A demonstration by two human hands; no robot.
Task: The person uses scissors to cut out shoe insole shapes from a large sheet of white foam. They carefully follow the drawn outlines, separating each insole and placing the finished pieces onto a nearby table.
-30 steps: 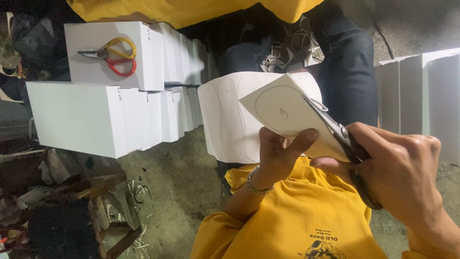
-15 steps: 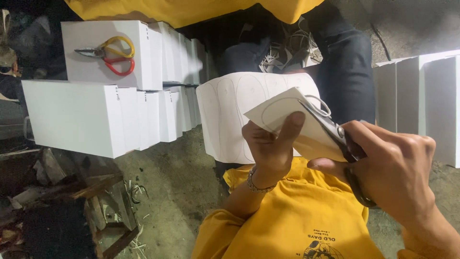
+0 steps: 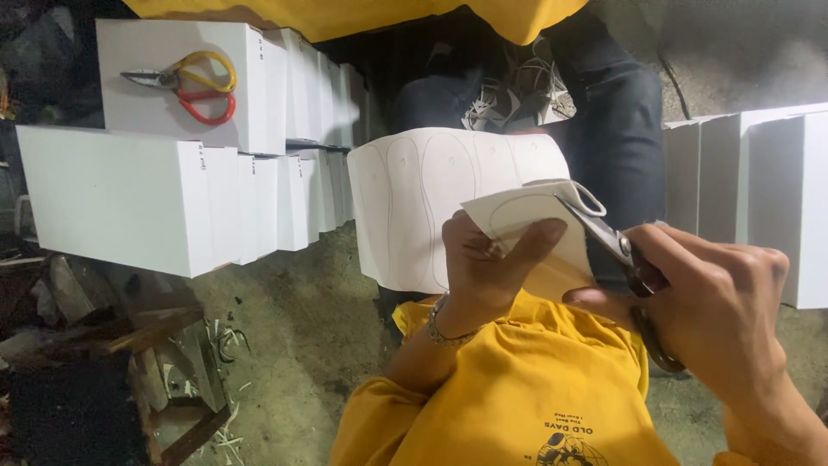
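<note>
My left hand grips a white card sheet marked with traced curved outlines, thumb pressed on the folded-up part. My right hand works a pair of metal scissors, their blades cutting into the sheet's upper right edge, where a thin curl of card lifts off. The sheet hangs in front of my yellow shirt and a silver bracelet circles my left wrist.
Stacks of white boxes stand at left, with yellow-and-red handled scissors lying on the upper one. More white boxes stand at right. A person in dark jeans sits opposite. Wood scraps lie on the concrete floor.
The sheet has been turned and folded further in my left hand, and the scissors have cut along the traced curve, leaving a curled strip. The view shifted slightly.
</note>
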